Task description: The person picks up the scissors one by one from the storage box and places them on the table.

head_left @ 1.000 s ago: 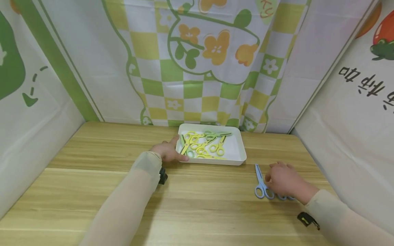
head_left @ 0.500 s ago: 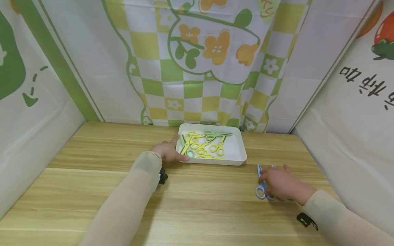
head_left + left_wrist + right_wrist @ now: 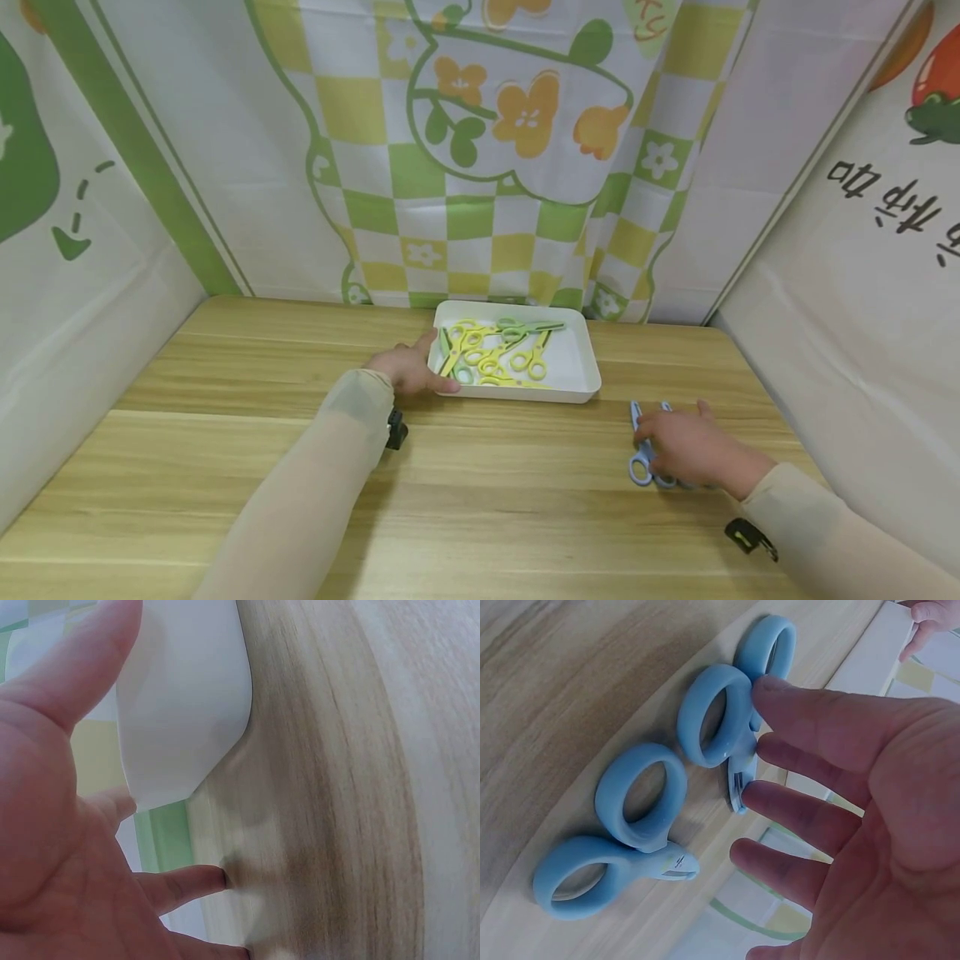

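Note:
In the head view, a white tray (image 3: 555, 395) stands at the back middle of the table, with yellow and green scissors (image 3: 531, 360) lying in it. My left hand (image 3: 405, 368) rests at the tray's left end, fingers spread; in the left wrist view its thumb (image 3: 86, 660) lies along the tray wall. At the right, my right hand (image 3: 693, 450) is over two pairs of blue scissors (image 3: 641, 468), partly hiding them. In the right wrist view the thumb tip touches a handle of one pair (image 3: 712, 720), fingers fairly straight; the other pair (image 3: 630, 840) lies untouched beside it.
The wooden table (image 3: 480, 500) extends in front of the tray and between both arms. A checked, flowered curtain (image 3: 480, 208) hangs directly behind the tray. White printed sheets (image 3: 847, 317) enclose the sides.
My right hand has come down and left onto the blue scissors. The left pair has shifted slightly to the right. My left hand and the tray have stayed put.

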### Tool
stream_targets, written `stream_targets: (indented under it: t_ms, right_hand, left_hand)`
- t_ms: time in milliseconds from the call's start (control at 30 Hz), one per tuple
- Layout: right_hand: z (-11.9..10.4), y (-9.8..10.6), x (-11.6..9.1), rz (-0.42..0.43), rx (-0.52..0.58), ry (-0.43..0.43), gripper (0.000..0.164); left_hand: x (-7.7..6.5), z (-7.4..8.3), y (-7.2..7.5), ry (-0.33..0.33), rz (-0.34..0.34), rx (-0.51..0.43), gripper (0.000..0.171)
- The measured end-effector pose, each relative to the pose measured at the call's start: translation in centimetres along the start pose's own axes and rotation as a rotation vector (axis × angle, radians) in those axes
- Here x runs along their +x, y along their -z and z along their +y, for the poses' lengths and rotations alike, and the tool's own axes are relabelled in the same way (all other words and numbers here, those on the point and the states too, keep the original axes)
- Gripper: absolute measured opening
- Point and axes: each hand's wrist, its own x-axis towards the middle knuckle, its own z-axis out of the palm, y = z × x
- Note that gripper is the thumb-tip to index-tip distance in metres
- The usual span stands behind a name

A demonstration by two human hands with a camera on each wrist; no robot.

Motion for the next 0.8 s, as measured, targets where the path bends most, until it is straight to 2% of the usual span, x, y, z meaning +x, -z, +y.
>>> stream_targets:
  t_ms: [133,267,467,667,800]
  right_hand:
    - [0.0,0.0,0.0,-0.007,0.004,-0.008,0.03]
    - [0.0,0.1,0.0,-0.011,-0.011,-0.01,0.03]
    - [0.0,1.3,0.7,0.057,-0.013,-0.021,0.028]
    - [-0.1,2.7,3.0,0.101,0.076,-0.014,0.034]
    - [0.0,3.2,5.4,0.108,0.24,-0.032,0.036]
  left_hand:
    - [-0.6,0.3,0.1,-0.001,-0.002,0.006,0.129]
    - [-1.8,1.1,0.2,-0.012,0.009,0.0,0.125]
    - [-3.1,1.7,0.2,-0.037,0.024,-0.009,0.119]
    - [-3.0,1.6,0.2,-0.037,0.025,-0.007,0.119]
    - [-3.0,1.5,0.3,-0.037,0.026,-0.013,0.119]
